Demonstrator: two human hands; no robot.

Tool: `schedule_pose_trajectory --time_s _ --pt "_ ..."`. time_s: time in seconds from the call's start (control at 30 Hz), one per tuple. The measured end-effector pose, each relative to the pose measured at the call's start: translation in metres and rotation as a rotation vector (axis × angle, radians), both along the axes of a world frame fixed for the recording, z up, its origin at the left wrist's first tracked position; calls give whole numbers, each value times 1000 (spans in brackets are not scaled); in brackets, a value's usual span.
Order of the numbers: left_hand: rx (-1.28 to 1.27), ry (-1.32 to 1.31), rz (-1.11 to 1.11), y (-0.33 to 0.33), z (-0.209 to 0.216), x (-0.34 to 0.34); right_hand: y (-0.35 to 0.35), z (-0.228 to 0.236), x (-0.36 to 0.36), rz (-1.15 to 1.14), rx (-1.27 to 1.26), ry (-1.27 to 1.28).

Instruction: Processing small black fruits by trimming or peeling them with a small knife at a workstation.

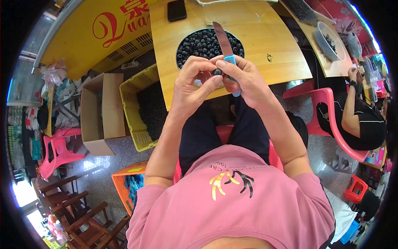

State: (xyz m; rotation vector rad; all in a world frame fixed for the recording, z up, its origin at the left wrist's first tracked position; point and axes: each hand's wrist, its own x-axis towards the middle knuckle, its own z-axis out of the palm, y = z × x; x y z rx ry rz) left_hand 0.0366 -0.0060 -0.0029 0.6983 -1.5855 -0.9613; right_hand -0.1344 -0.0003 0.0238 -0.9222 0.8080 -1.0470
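Observation:
My left hand pinches a small, dark, round fruit between thumb and fingers at the table's near edge. Wrapped around the blue handle of a knife is my right hand, close beside the left. The knife's broad blade points up and away, over a round bowl heaped with the same kind of dark fruits. My right thumb lies near the fruit, and my hands partly hide the bowl's near side. The fruit's exact kind is not clear.
The wooden table carries a black phone at the back. Left of my legs stand a yellow crate of dark pieces and a cardboard box. At right, another person sits by a pink chair and a second bowl.

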Motion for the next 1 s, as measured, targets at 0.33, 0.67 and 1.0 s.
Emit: schedule_pose_trajectory --time_s 0.33,0.67,1.0 --pt "-25 -60 55 -1 4 -5 6 4 2 -21 -111 81" --pt "137 142 32 8 -3 -16 2 4 -2 2 -85 37" --pt "418 557 -149 12 -1 -23 1 6 -2 -7 -110 47"
